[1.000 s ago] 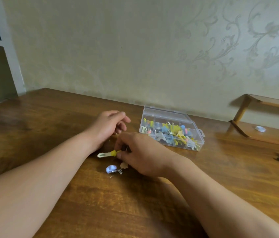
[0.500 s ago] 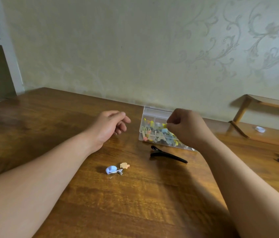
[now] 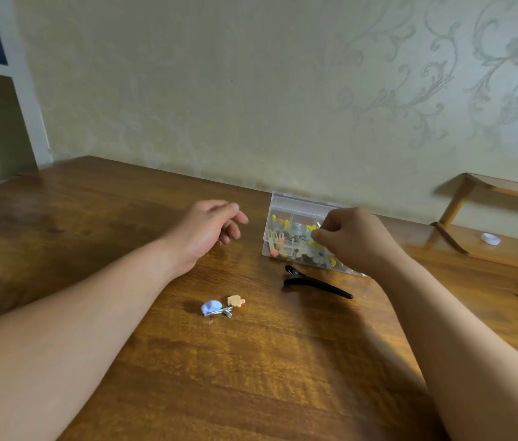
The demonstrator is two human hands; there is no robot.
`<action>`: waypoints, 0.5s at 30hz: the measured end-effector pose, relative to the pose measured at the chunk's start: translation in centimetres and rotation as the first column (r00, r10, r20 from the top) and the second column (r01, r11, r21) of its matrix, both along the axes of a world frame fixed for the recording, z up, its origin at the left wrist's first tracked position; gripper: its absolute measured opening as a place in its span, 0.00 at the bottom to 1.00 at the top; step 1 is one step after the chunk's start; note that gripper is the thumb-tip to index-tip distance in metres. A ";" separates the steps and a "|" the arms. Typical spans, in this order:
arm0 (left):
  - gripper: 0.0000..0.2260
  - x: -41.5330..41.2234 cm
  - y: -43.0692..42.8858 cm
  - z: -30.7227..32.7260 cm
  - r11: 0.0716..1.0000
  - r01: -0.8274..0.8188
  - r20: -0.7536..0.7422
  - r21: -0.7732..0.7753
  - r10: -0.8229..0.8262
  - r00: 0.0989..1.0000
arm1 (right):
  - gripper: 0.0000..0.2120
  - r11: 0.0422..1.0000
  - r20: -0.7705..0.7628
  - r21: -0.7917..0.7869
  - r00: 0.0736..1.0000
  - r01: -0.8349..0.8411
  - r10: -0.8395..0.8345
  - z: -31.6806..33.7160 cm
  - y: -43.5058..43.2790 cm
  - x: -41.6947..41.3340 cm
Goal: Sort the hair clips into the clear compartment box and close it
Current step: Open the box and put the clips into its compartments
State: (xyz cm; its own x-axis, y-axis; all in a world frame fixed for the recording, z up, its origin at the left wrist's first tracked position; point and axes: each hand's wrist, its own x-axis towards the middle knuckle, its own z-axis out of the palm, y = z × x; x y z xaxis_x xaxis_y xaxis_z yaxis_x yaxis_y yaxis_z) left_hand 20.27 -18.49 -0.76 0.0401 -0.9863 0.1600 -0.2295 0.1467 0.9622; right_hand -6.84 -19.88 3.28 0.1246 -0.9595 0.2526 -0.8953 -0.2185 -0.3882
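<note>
Head view: black clip [image 3: 316, 282] lying left-right.

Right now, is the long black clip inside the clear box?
No, the long black clip lies on the wooden table, just in front of the clear box, beside the right hand.

The right hand [image 3: 353, 240] has left the table (yellow clip gone) for the box [image 3: 286, 230].

Clear plastic compartment box [image 3: 286, 214], lid open, sits far on the table by the wall, crammed with small colourful hair clips [image 3: 289, 246]. Long black duckbill clip [image 3: 316, 283] lies flat just near of it. Small blue clip [image 3: 213, 308] and tiny orange clip [image 3: 235, 301] lie side by side, nearer left.
</note>
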 end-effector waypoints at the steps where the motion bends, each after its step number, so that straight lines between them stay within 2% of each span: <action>1: 0.16 0.0 0.0 0.0 1.000 0.000 0.004 -0.001 0.000 1.000 | 0.09 1.000 0.005 -0.004 1.000 -0.001 0.001 0.0 0.0 0.0; 7: 0.16 0.0 -0.1 -0.1 1.000 0.006 0.006 -0.002 -0.006 1.000 | 0.15 1.000 -0.011 0.029 1.000 -0.007 0.007 -0.4 0.0 0.1; 12: 0.16 0.0 0.0 0.0 1.000 0.003 0.024 -0.001 -0.003 1.000 | 0.15 1.000 0.058 -0.019 0.998 -0.019 0.020 0.1 0.3 0.4; 15: 0.16 -0.1 0.2 0.1 1.000 -0.007 0.032 -0.003 0.007 0.999 | 0.13 0.992 0.094 -0.082 0.990 -0.094 0.102 0.6 1.3 1.6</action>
State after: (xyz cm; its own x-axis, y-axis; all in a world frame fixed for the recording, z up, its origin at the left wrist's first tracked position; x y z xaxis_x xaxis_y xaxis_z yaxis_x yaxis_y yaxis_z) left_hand 20.13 -18.30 -0.67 0.0415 -0.9856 0.1638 -0.2610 0.1476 0.9540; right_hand -5.24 -18.55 3.84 0.1880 -0.9210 0.3413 -0.8264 -0.3361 -0.4518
